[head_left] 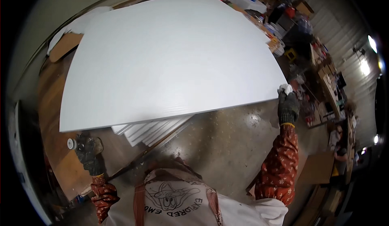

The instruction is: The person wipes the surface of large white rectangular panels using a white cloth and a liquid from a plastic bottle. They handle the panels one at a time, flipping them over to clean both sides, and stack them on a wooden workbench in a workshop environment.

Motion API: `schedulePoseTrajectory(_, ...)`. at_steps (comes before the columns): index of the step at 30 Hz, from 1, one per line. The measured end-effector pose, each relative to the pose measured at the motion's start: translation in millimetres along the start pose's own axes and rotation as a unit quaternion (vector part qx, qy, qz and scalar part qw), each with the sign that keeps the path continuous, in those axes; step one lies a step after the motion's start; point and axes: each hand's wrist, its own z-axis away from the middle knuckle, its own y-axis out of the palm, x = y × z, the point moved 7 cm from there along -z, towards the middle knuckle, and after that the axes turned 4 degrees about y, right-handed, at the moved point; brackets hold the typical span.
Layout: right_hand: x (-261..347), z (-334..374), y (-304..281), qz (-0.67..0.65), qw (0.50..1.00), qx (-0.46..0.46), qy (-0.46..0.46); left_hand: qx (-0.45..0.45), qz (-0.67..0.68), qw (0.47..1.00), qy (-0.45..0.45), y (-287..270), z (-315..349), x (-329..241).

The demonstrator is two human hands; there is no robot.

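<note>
A large white panel (170, 59) with a faint grain lies across the middle of the view. At its near right corner my right hand (288, 106), in a dark knitted glove, is closed on a crumpled white cloth (286, 89). My left hand (88, 155), gloved the same way, is below the panel's near left corner. Its fingers wrap round a clear bottle, whose white cap (71, 143) sticks out to the left. Most of the bottle is hidden by the glove.
Under the panel is a brown wooden table (56, 92); white slatted strips (152, 129) jut out below its near edge. Cluttered shelves (328, 88) and cardboard (316, 167) stand to the right. Boxes and bags crowd the far right. Bare concrete floor (227, 141) shows between me and the panel.
</note>
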Motion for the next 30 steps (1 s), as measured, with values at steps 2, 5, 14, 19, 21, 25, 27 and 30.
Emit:
schedulePoseTrajectory(2, 57, 19, -28, -0.049, 0.995, 0.076, 0.046, -0.024, 0.059, 0.998, -0.016, -14, -2, 9)
schedulePoseTrajectory(5, 162, 74, -65, -0.158, 0.984, 0.053, -0.066, -0.032, 0.071, 0.997, -0.028, -23, -11, 18)
schedulePoseTrajectory(14, 79, 24, -45, -0.184, 0.982, 0.031, -0.016, -0.028, -0.088, 0.995, 0.037, -35, -22, -16)
schedulePoseTrajectory(19, 153, 25, -75, -0.190, 0.953, -0.012, -0.235, -0.068, -0.127, 0.987, -0.070, -35, -28, -12)
schedulePoseTrajectory(21, 213, 57, -97, -0.171, 0.911, -0.077, -0.367, -0.090, -0.065, 0.994, -0.019, -36, -28, -20)
schedulePoseTrajectory(25, 359, 113, -150, -0.222, 0.831, 0.010, -0.509, -0.094, 0.006, 0.994, -0.062, -36, -28, -18)
schedulePoseTrajectory(27, 411, 132, -177, -0.323, 0.762, -0.026, -0.561, -0.086, 0.036, 0.988, -0.122, -33, -26, -19)
schedulePoseTrajectory(30, 461, 146, -196, -0.285, 0.754, 0.040, -0.591, -0.104, 0.050, 0.982, -0.148, -22, -27, -38)
